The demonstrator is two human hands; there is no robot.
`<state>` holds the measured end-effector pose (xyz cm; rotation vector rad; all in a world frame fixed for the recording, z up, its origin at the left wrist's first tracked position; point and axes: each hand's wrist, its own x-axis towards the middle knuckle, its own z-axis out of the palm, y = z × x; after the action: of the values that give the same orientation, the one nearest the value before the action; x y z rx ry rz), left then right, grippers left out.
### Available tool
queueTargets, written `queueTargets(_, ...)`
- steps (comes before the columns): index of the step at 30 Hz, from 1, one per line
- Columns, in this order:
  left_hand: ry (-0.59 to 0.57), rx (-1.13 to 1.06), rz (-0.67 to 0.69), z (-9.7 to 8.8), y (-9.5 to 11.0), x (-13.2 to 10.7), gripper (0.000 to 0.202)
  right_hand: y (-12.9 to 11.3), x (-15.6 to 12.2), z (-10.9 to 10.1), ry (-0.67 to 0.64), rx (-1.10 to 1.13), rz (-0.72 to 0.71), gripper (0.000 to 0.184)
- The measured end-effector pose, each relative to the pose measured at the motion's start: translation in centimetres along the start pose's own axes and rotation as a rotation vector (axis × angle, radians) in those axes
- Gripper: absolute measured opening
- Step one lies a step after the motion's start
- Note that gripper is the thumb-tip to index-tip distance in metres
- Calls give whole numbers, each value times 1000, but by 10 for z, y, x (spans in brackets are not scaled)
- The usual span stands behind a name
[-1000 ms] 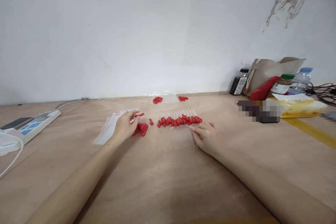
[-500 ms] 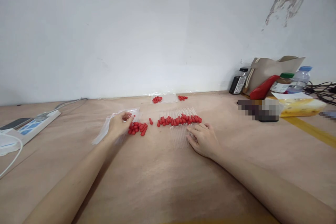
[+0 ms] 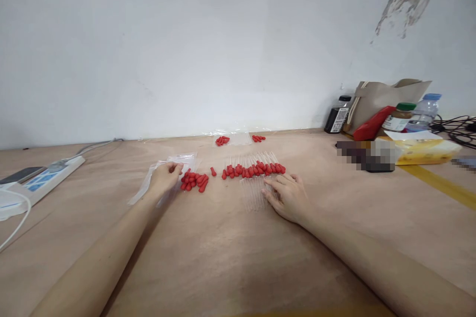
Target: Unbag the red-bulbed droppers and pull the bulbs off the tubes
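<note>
Just left of a heap of red rubber bulbs (image 3: 193,181), my left hand (image 3: 165,177) is closed, thumb and fingertips together. What the pinch holds, if anything, cannot be made out. Beneath that hand lies a clear plastic bag (image 3: 147,185). My right hand (image 3: 289,195) rests on the table with its fingers loosely spread, fingertips at the right side of a row of thin clear tubes (image 3: 253,195). Beyond them is a row of droppers (image 3: 256,170) with red bulbs and clear stems pointing away. One loose red bulb (image 3: 213,172) lies between heap and row.
Near the wall, two small groups of red bulbs (image 3: 222,141) flank a clear bag (image 3: 240,138). A power strip (image 3: 55,178) and phone (image 3: 23,175) lie left. At right stand a dark bottle (image 3: 337,115), a grey bag (image 3: 386,96), a jar (image 3: 399,118) and a yellow packet (image 3: 427,152).
My left hand has drawn slightly left and down, away from the heap. A red bulb seen at its fingertips before now shows at the heap's top. My right hand has barely moved.
</note>
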<state>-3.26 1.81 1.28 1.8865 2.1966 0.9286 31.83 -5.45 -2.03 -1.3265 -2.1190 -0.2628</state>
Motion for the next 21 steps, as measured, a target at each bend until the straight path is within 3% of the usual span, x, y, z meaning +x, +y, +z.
queueTargets(6,47,52,4,-2,-1,0,34,9,0,6,90,102,143,28)
queueTargets(8,112,70,24,-4,6,-4,32,12,0,8,108,131,178,28)
queueTargets(11,266,110,238,-3,28,-17,27,16,2,10,111,203,218,30)
queueTargets(12,270,124,347,-2,38,-22,25,17,3,11,106,233,228,30)
queueTargets(15,120,195,573,11,69,-40,21,22,4,14,88,316,241,33)
queueTargets(18,59,262,652,31,90,-49,21,26,4,18,102,368,233,35)
queueTargets(21,100,328,639,50,100,-47,28,27,4,20,115,374,204,37)
